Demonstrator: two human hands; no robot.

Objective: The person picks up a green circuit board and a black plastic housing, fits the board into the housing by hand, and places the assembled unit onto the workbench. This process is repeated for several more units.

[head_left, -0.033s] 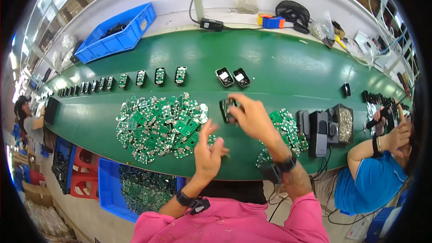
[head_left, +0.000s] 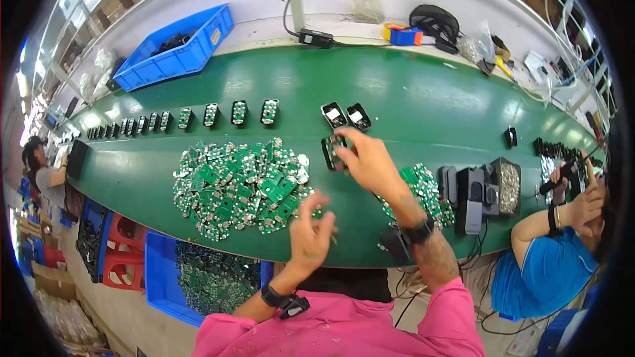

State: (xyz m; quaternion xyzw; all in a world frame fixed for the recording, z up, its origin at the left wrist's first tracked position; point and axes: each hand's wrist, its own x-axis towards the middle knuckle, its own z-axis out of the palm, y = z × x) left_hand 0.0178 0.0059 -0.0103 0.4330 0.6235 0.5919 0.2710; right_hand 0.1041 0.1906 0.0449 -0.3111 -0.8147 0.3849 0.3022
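Observation:
My right hand (head_left: 372, 166) grips a small black plastic housing (head_left: 334, 152) by its edge with thumb and fingers, just above the green bench. Parts inside the housing are too small to make out. Nearer to me, my left hand (head_left: 311, 238) hovers with fingers apart and nothing clearly visible in it, beside a large pile of green circuit boards (head_left: 231, 188). Two open black housings (head_left: 333, 115) with white patches inside lie beyond my right hand. A smaller pile of boards (head_left: 423, 192) lies to its right, partly hidden by my forearm.
A row of black housings with green boards (head_left: 239, 113) runs leftward. Grey and black devices (head_left: 470, 201) stand at right, beside a container of small metal parts (head_left: 508, 188). A blue crate (head_left: 165, 66) sits at the back left; a blue bin (head_left: 162, 284) stands below. Co-workers sit at both ends.
My left hand has shifted slightly right and toward me, away from the board pile. My right hand has moved a little farther out, and the housing sits at a slightly different tilt.

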